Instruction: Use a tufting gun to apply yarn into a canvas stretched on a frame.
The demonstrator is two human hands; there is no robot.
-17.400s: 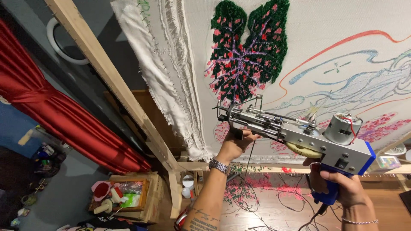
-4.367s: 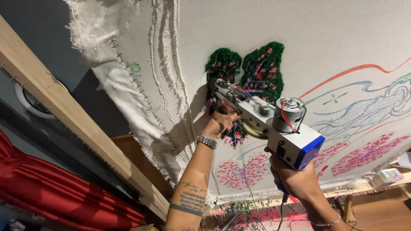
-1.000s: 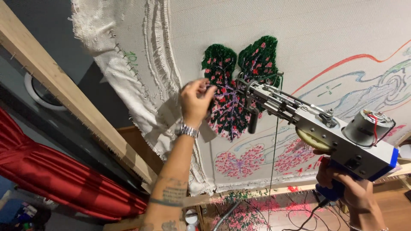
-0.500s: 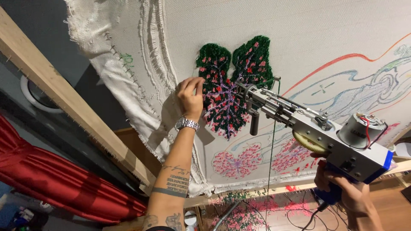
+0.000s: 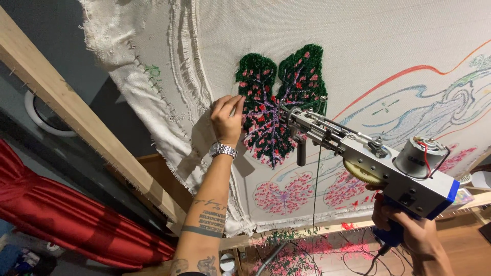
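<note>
A white cloth (image 5: 327, 30) stretched on a wooden frame (image 5: 76, 117) carries a tufted green leaf with pink dots and purple veins (image 5: 273, 102). My left hand (image 5: 226, 118), a metal watch on its wrist, rests its fingertips on the cloth at the leaf's left edge, fingers pinched together. My right hand (image 5: 409, 232) grips the blue handle of a silver tufting gun (image 5: 373, 161). The gun's needle tip points at the middle of the leaf, close to the cloth.
Coloured outline drawings (image 5: 429, 97) cover the cloth to the right, with pink patches (image 5: 284, 191) below the leaf. A red curtain (image 5: 71, 225) hangs at lower left. Yarn scraps and cables (image 5: 307, 250) lie on the floor below the frame.
My left hand let go of the gun's front grip and moved to the cloth at the leaf's left edge. The gun now sits back from the leaf, held by my right hand alone.
</note>
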